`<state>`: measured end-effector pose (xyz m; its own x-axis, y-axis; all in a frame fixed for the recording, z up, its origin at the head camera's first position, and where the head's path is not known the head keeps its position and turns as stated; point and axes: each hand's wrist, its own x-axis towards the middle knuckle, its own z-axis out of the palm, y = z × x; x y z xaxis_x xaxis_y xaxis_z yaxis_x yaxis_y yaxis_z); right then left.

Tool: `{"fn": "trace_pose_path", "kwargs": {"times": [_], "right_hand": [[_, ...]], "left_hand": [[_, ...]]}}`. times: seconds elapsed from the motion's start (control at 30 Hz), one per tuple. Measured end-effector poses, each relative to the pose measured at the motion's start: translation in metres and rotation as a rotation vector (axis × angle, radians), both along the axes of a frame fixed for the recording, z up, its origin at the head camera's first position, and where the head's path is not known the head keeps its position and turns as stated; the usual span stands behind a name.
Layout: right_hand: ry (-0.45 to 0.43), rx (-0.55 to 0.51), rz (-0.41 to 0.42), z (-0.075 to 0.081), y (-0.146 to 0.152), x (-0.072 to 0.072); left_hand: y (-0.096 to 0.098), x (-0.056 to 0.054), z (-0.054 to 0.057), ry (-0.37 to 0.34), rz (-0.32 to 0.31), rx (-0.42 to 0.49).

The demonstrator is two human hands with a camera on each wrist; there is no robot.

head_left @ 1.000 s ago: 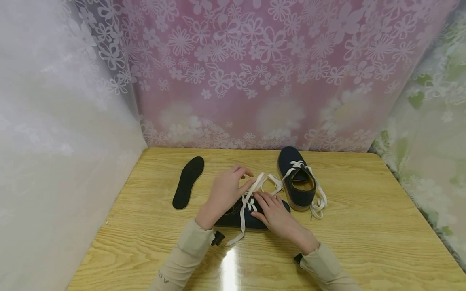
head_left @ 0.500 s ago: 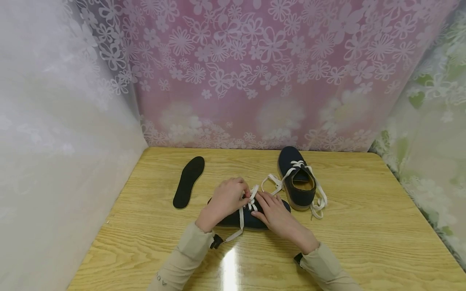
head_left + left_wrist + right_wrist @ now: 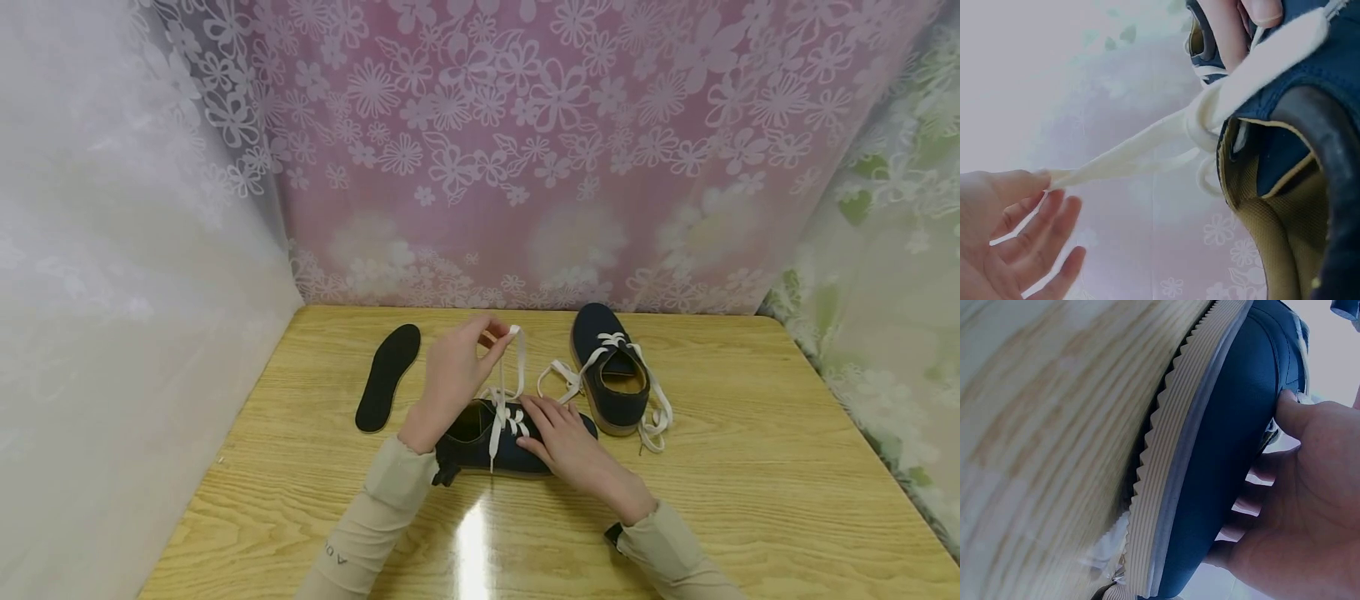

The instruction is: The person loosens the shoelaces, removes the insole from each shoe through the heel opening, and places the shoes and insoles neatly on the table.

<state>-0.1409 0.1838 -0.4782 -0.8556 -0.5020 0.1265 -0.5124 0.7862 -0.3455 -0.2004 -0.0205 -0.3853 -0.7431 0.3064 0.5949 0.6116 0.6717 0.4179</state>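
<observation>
A navy sneaker [image 3: 480, 450] with white laces lies sideways at the middle of the table, its toe to the right. Above it, my left hand [image 3: 450, 367] pinches a white shoelace [image 3: 521, 362] between thumb and fingertips. The lace rises from the sneaker's opening as a raised loop; in the left wrist view the shoelace [image 3: 1141, 139] runs taut from a crossing at the tongue. One lace end hangs over the near side. My right hand [image 3: 566, 442] holds the sneaker's front, thumb beside the eyelets and fingers over the top; their tips are partly hidden in the right wrist view.
A second navy sneaker [image 3: 607, 392] stands at the back right, its white laces loose on both sides. A black insole [image 3: 387, 377] lies at the back left of the wooden table [image 3: 285, 500]. A pink floral curtain [image 3: 517, 167] hangs behind.
My left hand dipped toward the sneaker, then rose, drawing the shoelace up into a tall loop. The near lace end has been pulled closer to the sneaker. My right hand stays in place.
</observation>
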Motion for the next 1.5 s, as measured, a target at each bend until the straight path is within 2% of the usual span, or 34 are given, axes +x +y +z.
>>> {"fn": "trace_pose_path", "kwargs": {"times": [0.1,0.23,0.3,0.4,0.53,0.73,0.83,0.93,1.03,1.17,1.27,1.37,1.5], "right_hand": [[0.001,-0.005,0.000,0.000,0.000,0.000],[-0.008,-0.001,-0.007,0.001,0.000,0.000],[-0.005,0.008,-0.009,0.001,0.000,0.001],[0.003,0.016,-0.010,0.001,-0.001,0.001],[0.001,0.015,-0.009,0.002,-0.001,0.002],[-0.003,0.005,-0.007,0.003,-0.001,0.002],[0.003,0.002,-0.006,0.003,-0.001,0.002],[0.004,0.002,-0.004,0.003,-0.002,0.002],[0.012,-0.003,0.002,0.002,-0.002,0.002],[0.019,-0.018,0.011,0.003,-0.002,0.002],[0.024,-0.023,0.012,0.003,-0.002,0.002],[0.026,-0.021,0.009,0.003,-0.002,0.002],[0.030,-0.014,0.009,0.002,-0.001,0.002]], "left_hand": [[0.000,0.001,-0.003,-0.045,-0.008,-0.070],[0.002,0.004,-0.014,-0.181,-0.050,-0.267],[0.003,0.006,-0.020,-0.222,-0.059,-0.338],[0.003,0.010,-0.025,-0.230,-0.045,-0.371],[0.001,0.015,-0.027,-0.205,-0.032,-0.420],[-0.001,0.021,-0.025,-0.251,-0.045,-0.530],[0.000,0.020,-0.024,-0.241,-0.046,-0.534],[0.003,0.016,-0.021,-0.207,-0.041,-0.496],[0.006,0.011,-0.013,-0.163,-0.017,-0.366],[0.010,0.007,-0.002,-0.029,0.027,-0.145],[0.012,0.006,0.002,0.052,0.023,-0.086],[0.012,0.006,-0.001,0.037,-0.010,-0.120],[0.009,0.007,-0.012,-0.066,-0.055,-0.187]]}}
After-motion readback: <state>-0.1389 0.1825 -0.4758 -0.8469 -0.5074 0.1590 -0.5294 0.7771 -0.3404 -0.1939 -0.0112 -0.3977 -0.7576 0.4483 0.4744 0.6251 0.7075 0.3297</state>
